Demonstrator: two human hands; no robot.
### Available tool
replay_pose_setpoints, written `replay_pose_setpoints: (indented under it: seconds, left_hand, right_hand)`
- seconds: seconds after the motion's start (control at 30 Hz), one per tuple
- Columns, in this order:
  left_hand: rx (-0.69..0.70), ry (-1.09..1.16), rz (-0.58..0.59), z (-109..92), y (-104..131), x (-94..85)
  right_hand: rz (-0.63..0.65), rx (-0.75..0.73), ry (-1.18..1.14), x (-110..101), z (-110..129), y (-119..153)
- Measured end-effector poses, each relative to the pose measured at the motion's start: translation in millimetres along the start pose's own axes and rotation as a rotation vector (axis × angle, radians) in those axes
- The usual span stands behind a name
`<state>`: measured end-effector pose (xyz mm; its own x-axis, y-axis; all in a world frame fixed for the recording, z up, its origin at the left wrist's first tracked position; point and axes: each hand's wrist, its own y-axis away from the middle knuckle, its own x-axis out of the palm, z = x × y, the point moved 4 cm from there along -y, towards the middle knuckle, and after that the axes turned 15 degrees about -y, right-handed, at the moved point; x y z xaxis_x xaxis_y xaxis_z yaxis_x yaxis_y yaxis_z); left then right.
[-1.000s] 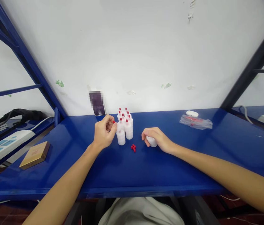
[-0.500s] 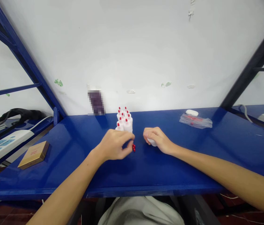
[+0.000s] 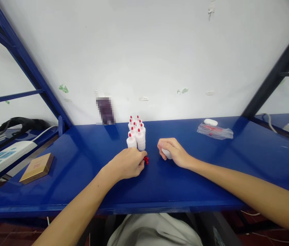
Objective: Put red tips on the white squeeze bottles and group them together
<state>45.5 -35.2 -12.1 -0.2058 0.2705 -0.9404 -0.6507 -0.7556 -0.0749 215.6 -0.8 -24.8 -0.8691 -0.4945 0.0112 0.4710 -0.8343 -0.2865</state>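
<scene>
Several small loose red caps (image 3: 147, 160) lie in a little heap on the blue table. My left hand (image 3: 130, 163) reaches down to them, thumb and forefinger drawn together at the heap's left edge, seemingly on a red cap; the fingertips are partly hidden. Behind it, a close cluster of upright white squeeze bottles (image 3: 140, 139) with red-capped nozzles stands on the table. To the right of the caps, my right hand (image 3: 174, 150) is wrapped round a white bottle (image 3: 166, 154), of which only a rounded part shows between the fingers. Its nozzle end is hidden.
A clear plastic bag (image 3: 218, 132) with red bits inside lies at the back right, beside a white rounded case (image 3: 210, 122). On the left are a gold box (image 3: 37, 167) and a white power strip (image 3: 8, 157). Blue table (image 3: 185, 191) runs back to the wall.
My left hand has come down slightly to the red caps, and its spread thumb and forefinger have drawn together there. My right hand holds the bottle in nearly the same place.
</scene>
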Motion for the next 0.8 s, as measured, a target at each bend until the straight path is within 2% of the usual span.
replay_pose_setpoints:
  seconds: [0.23,0.6,0.7,0.8]
  left_hand:
    - [0.064,0.108,0.016,-1,-1,-1.4]
    - [0.162,0.167,-0.151,-11,-4,-4.0]
    - [0.102,0.125,-0.291,-9,-3,-10.2]
    - [0.032,0.097,-0.583,-8,1,-18.9]
  right_hand:
    - [0.024,0.001,0.002,0,0,0]
    - [0.034,-0.008,-0.013,0,-2,0]
    - [0.047,-0.044,0.016,0,-2,1]
    - [0.090,-0.129,0.183,1,1,4]
